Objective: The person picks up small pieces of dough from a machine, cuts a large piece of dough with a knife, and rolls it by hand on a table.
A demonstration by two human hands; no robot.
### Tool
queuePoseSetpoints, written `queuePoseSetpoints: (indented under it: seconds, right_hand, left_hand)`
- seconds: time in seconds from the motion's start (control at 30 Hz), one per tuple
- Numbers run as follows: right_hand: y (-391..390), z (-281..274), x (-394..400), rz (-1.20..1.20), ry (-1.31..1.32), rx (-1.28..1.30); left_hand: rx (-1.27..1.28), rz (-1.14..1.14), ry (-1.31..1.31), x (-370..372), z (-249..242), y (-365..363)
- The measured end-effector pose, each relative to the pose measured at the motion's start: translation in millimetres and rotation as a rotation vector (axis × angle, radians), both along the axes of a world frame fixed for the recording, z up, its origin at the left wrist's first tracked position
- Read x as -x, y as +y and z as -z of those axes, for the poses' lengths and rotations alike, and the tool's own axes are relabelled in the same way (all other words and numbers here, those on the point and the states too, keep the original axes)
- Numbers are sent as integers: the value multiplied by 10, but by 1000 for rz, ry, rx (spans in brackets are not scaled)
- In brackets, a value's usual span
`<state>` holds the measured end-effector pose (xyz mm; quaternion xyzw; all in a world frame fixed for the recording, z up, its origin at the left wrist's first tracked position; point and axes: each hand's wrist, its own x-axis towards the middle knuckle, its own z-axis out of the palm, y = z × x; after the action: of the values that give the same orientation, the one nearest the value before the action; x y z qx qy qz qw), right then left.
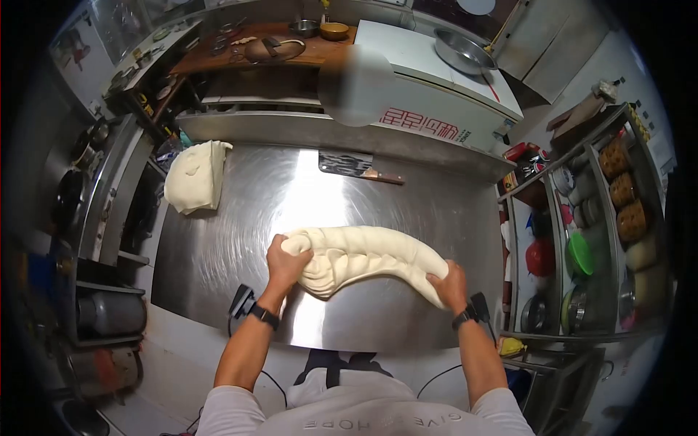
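Observation:
A long, thick roll of pale dough [371, 251] lies curved across the steel table [240, 247], with folds bunched at its left part. My left hand [289, 260] grips the left end, its fingers pressed into the dough near a coiled fold. At the other end, my right hand [448, 285] is wrapped around the narrower right tip of the same dough. Its fingertips are partly hidden by the dough. Both wrists wear black straps with small devices.
A large block of dough [195, 178] sits at the table's back left. A cleaver [349, 165] with a wooden handle lies near the back edge. Shelves [560, 247] with jars and bowls stand on the right, a white freezer [436, 94] behind, and a metal rack [109, 211] on the left.

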<state>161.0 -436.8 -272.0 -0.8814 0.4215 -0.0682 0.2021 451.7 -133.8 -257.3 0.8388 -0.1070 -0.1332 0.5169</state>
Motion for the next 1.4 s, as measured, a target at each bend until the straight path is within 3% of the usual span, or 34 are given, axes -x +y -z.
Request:
queuePoseSetpoints:
  seconds: [0.03, 0.13, 0.27, 0.33, 0.4, 0.47, 0.53, 0.63, 0.67, 0.73, 0.77, 0.83, 0.87, 0.9, 0.93, 0.97, 1.0, 1.1, 1.2, 1.23, 1.4]
  right_hand:
    - [116, -252, 26, -8, -6, -6]
    - [30, -565, 272, -92, -31, -23]
    - [-23, -101, 508, -233, 32, -131]
    - [170, 249, 493, -264, 80, -220]
    - [191, 270, 477, -319, 134, -83]
    - [291, -32, 226, -414, 138, -116]
    - [488, -81, -221, -514, 118, -144]
    - [931, 249, -927, -695, -88, -117]
    - [1126, 316, -1113, -720, -107, -76]
    - [1504, 24, -1314, -781, 48, -383]
    - [1615, -87, -1302, -788, 31, -380]
    - [1754, -190, -1177, -871, 101, -263]
    - [1787, 18, -1024, -897, -93, -218]
    - [1875, -283, -859, -898, -260, -113]
    - [1945, -265, -735, -868, -211, -158]
    - [2045, -502, -613, -895, -149, -45]
    - [2072, -420, -491, -924, -103, -27]
    - [2182, -260, -422, -917, -173, 202]
    - [2135, -265, -958, -857, -266, 95]
    - [2102, -198, -1105, -840, -256, 55]
    - [1752, 124, -1551, -699, -64, -111]
  left_hand:
    - [123, -28, 40, 52, -11, 131]
    - [109, -50, 125, 91, -279, 567]
    - [192, -48, 220, 79, 260, 1185]
    - [23, -43, 156, 234, 566, 1396]
    - [56, 48, 26, 159, 708, 1494]
    - [-319, 116, -515, 278, 349, 1333]
    - [-210, 352, -538, 278, 180, 858]
    - [-210, 492, -553, 420, -35, 2]
    - [-214, 520, -593, 391, 87, -202]
    - [-453, 638, -686, 393, 811, -294]
    - [-692, 750, -346, 566, 245, -202]
    - [-701, 815, -494, 736, 175, -7]
    - [-592, 844, -599, 844, -15, 132]
    - [-449, 832, -743, 949, 122, 296]
    - [-565, 885, -693, 1129, -278, 391]
    - [-419, 690, -663, 1280, -128, 496]
    - [-336, 602, -826, 1421, -43, 608]
    - [-354, 493, -821, 1640, 219, 670]
    - [-292, 423, -848, 1313, 328, 359]
    - [-401, 493, -692, 1253, 360, 291]
    - [-689, 607, -448, 505, 349, -202]
